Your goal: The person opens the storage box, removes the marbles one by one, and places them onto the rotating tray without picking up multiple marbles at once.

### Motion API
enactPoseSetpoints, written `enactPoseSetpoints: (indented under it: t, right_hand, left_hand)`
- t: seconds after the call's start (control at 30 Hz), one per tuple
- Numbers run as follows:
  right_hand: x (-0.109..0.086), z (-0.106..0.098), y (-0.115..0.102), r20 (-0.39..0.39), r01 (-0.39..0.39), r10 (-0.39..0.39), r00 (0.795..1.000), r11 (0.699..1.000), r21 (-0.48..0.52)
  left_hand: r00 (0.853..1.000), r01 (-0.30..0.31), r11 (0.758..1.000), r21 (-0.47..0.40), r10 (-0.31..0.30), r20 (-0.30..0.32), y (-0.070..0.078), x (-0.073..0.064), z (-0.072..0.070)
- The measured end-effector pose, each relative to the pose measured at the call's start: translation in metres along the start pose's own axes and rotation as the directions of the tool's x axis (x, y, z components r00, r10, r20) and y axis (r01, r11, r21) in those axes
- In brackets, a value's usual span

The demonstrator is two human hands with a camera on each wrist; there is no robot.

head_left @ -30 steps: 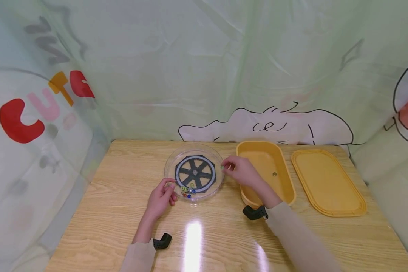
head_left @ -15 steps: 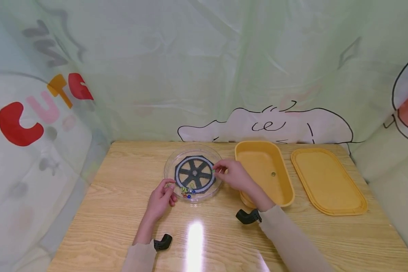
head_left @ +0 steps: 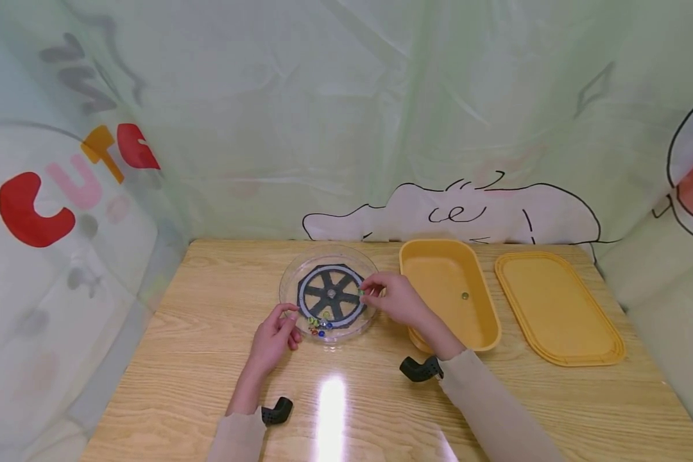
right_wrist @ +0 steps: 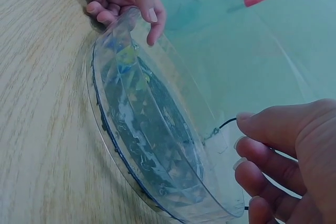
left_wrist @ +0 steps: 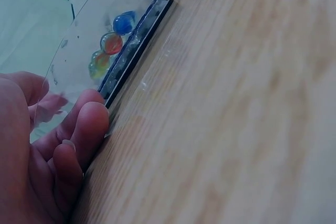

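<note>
A round clear plastic dish (head_left: pixel 289 273) stands on the table with a black and grey spoked wheel pattern (head_left: pixel 332 294) at its bottom. Several glass marbles (head_left: pixel 321 333) lie together at its near left edge; blue, red and yellow-green ones show in the left wrist view. My left hand (head_left: pixel 271 340) holds the rim there, finger and thumb over it, the other fingers curled outside. Above the dish's right side, my right hand (head_left: pixel 398 298) pinches a small green marble (head_left: pixel 360 292) at its fingertips. That marble is hard to make out in the right wrist view.
Right of the dish stands a yellow-orange tub (head_left: pixel 479 282) with one marble (head_left: pixel 464 296) inside. Its matching flat lid (head_left: pixel 557 308) lies farther right. A printed curtain (head_left: pixel 335 128) hangs behind the wooden table (head_left: pixel 208 282).
My right hand has moved left, from the dish's right rim to over its inside, with the small green marble, then stayed nearly still. My left hand has kept its place at the rim.
</note>
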State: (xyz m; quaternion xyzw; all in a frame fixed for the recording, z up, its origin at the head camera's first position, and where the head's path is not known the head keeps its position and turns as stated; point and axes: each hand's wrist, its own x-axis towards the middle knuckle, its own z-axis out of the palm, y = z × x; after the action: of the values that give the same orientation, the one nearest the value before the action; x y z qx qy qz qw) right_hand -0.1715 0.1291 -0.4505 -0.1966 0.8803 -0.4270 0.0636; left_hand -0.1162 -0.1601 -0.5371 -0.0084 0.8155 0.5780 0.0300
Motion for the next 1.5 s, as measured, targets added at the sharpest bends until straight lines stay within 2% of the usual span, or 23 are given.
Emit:
enactPoseSetpoints:
  t: [0.23,0.53,0.7,0.93,1.07,1.23,1.5]
  right_hand:
    - [-0.001,-0.002,-0.002,0.002,-0.007,0.007,1.000,1.000,0.004]
    - [-0.003,-0.007,0.005,-0.010,-0.028,0.029,1.000,0.997,0.067]
    - [-0.003,-0.013,0.008,-0.033,-0.004,0.007,0.999,0.998,0.070]
    - [-0.005,-0.023,0.013,-0.056,-0.028,0.031,0.998,0.998,0.064]
    - [-0.007,-0.030,0.020,-0.074,-0.021,0.025,0.997,0.998,0.054]
    - [-0.009,-0.043,0.031,-0.098,-0.040,0.042,0.994,0.999,0.028]
    - [-0.015,-0.066,0.062,-0.132,-0.025,0.023,0.991,1.000,-0.015]
  left_hand:
    - [1.000,0.001,1.000,0.000,-0.001,0.007,0.001,0.000,-0.001]
    - [1.000,0.015,1.000,-0.003,-0.015,0.013,0.002,0.000,-0.001]
    - [1.000,0.006,1.000,-0.001,-0.006,0.013,0.003,0.000,-0.002]
    - [1.000,0.009,1.000,-0.007,-0.009,0.014,0.003,0.000,-0.002]
    - [1.000,0.019,1.000,-0.009,-0.019,0.008,0.002,-0.001,-0.001]
    - [1.000,0.003,1.000,-0.021,-0.003,0.006,0.001,-0.001,0.000]
    - [1.000,0.000,1.000,-0.002,0.000,0.004,0.001,0.000,-0.001]
